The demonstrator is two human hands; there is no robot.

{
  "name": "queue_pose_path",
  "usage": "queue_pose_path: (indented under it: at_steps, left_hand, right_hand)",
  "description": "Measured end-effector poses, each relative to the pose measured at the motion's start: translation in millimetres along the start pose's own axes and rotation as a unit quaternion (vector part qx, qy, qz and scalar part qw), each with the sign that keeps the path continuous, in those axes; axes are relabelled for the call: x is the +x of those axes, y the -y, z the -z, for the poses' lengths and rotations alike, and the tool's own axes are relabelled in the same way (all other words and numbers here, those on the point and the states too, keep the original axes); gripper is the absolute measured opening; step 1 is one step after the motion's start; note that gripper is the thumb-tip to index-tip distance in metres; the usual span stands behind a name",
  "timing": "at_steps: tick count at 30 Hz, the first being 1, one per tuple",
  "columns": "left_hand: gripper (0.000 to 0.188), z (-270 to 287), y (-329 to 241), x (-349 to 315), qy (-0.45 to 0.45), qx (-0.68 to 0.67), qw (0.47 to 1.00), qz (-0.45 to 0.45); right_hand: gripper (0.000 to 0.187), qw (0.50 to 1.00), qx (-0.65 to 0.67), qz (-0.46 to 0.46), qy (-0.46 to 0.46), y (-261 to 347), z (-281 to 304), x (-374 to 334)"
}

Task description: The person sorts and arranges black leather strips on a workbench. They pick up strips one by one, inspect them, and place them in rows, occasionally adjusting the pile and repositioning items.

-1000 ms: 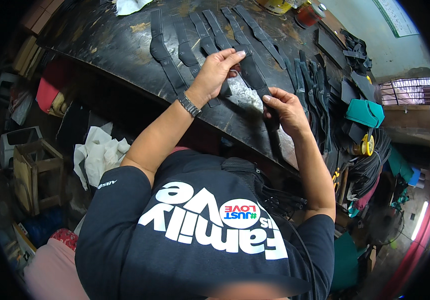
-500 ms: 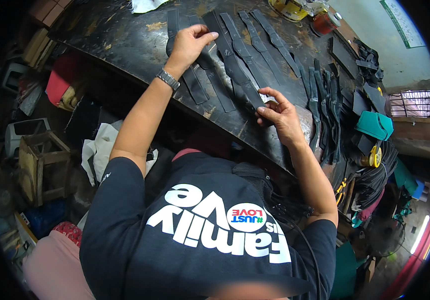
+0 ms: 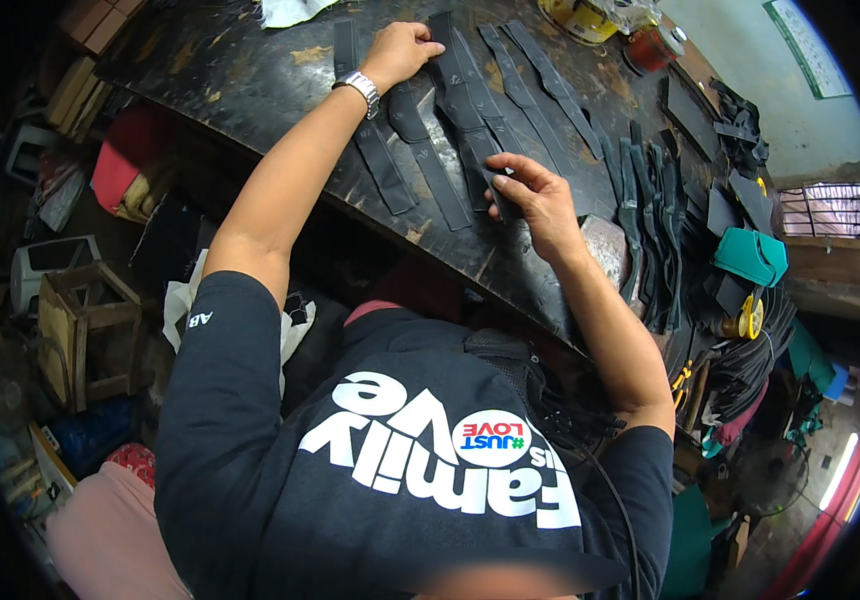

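Note:
A long black strip (image 3: 461, 112), wider at its middle and leather-like, stretches between my two hands over the dark worktable (image 3: 250, 85). My left hand (image 3: 400, 55), closed in a pinch, has its far end, and a metal-banded watch sits on that wrist. Thumb and fingers of my right hand (image 3: 538, 200) grip the near end, close to the table's front edge. Similar strips lie side by side on the tabletop: one strip (image 3: 428, 160) left of the held one, others such as the strip (image 3: 553, 85) to its right.
A heap of black strips (image 3: 650, 225) lies at the table's right side, near a teal piece (image 3: 750, 255) and a yellow spool (image 3: 748, 318). A yellow tub (image 3: 580, 20) and a red can (image 3: 653, 48) stand at the back. A wooden stool (image 3: 85, 335) is on the floor at left.
Both hands have shifted with the strip: the left farther away and slightly right, the right leftward and away. The strip now lies lower and flatter among the others.

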State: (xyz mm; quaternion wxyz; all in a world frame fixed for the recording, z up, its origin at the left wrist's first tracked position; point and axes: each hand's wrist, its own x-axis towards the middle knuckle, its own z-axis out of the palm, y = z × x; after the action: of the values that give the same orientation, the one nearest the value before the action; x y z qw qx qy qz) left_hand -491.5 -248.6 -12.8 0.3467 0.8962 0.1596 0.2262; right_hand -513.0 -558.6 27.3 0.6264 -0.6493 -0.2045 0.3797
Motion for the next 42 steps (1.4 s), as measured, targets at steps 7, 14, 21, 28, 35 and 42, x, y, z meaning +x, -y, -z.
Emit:
queue_pose_path:
  at_steps: [7,14,21,28,35,42]
  left_hand:
    - [0.033,-12,4,-3,-0.034,0.074,0.996,0.025]
    - [0.047,13,-34,-57,-0.044,-0.009,0.998,-0.041]
    - [0.024,29,-53,-128,0.074,0.068,0.969,-0.224]
    - [0.024,35,-85,-128,0.028,0.019,0.982,-0.187]
    - [0.046,-45,-183,-151,0.107,-0.148,0.934,-0.308]
    - [0.039,-66,-193,-150,0.289,-0.63,0.712,0.107]
  right_hand:
    - [0.029,0.975,-0.22,-0.035,0.0,6,-12,4]
    - [0.03,0.894,-0.425,0.125,-0.069,20,45,-50]
    - [0.035,0.694,-0.681,-0.062,-0.227,27,147,-97]
    - [0.014,0.636,-0.72,0.021,-0.278,18,136,-91]
    - [0.013,0.679,-0.697,0.182,-0.142,67,60,-102]
    - [0.051,0.964,-0.09,0.239,-0.073,62,56,-92]
